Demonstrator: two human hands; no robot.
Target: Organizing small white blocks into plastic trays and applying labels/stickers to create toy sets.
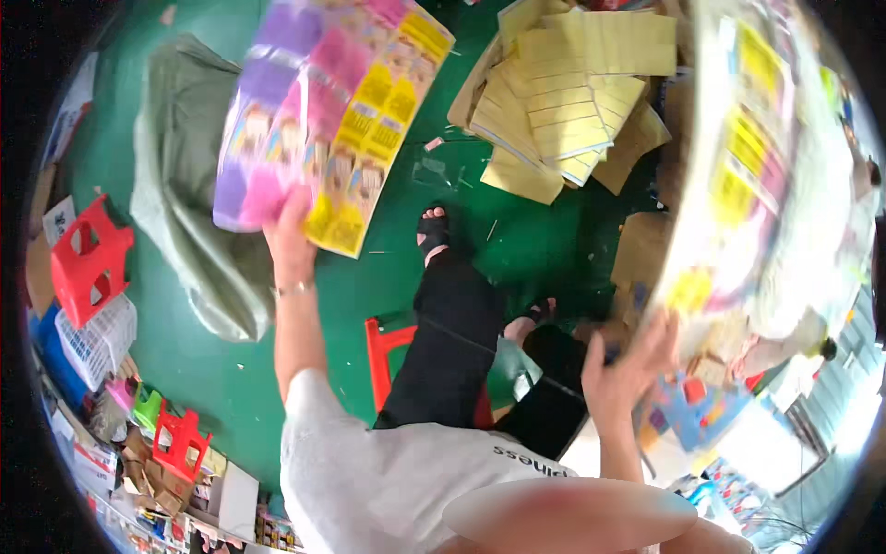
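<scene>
My left hand [288,222] is closed on the lower corner of a printed sheet [318,120] in purple, pink and yellow, with rows of small pictures. The sheet is raised over the floor, its top cut off by the frame. To the right, my right hand [628,379] has its fingers spread and its thumb apart. Its fingertips are at the lower edge of other printed sheets [729,185] with similar yellow and pink patches; glare and blur hide whether they touch. I cannot tell how thick those sheets are.
On the green floor [388,185] lie a grey-green cloth sack [185,166] at left and a loose pile of yellow sheets [563,92] ahead. A red stool [378,360] is beside my legs. More red stools [90,260] and a white basket [97,342] line the left.
</scene>
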